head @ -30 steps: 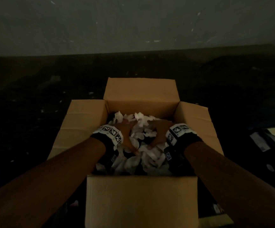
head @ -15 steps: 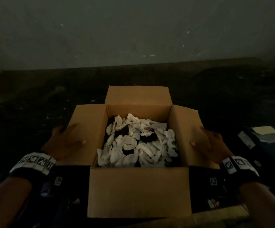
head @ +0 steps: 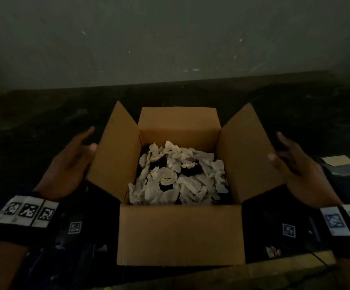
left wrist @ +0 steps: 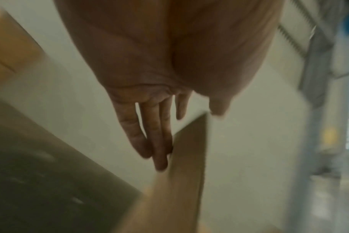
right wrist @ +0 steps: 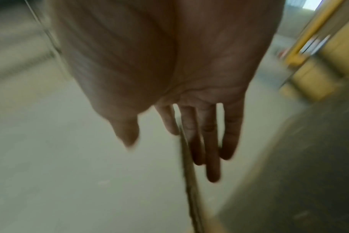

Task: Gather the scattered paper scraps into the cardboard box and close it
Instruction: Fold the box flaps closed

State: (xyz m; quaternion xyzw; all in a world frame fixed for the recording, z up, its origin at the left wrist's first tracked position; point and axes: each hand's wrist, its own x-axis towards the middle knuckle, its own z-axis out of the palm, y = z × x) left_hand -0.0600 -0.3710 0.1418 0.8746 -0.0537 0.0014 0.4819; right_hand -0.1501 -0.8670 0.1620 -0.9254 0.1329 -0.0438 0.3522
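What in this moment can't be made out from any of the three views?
- Floor of the cardboard box: head view, buried under the paper scraps.
- Left hand fingers: head view, behind the left flap.
- Left flap contact: left wrist view, motion blur.
- Items at the right edge: head view, too dark.

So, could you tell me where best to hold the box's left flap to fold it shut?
Probably the left flap by its free outer edge, from outside, where the left hand already lies flat behind it. It stands raised, hinged at the rim, so an inward push there should swing it over the scraps.
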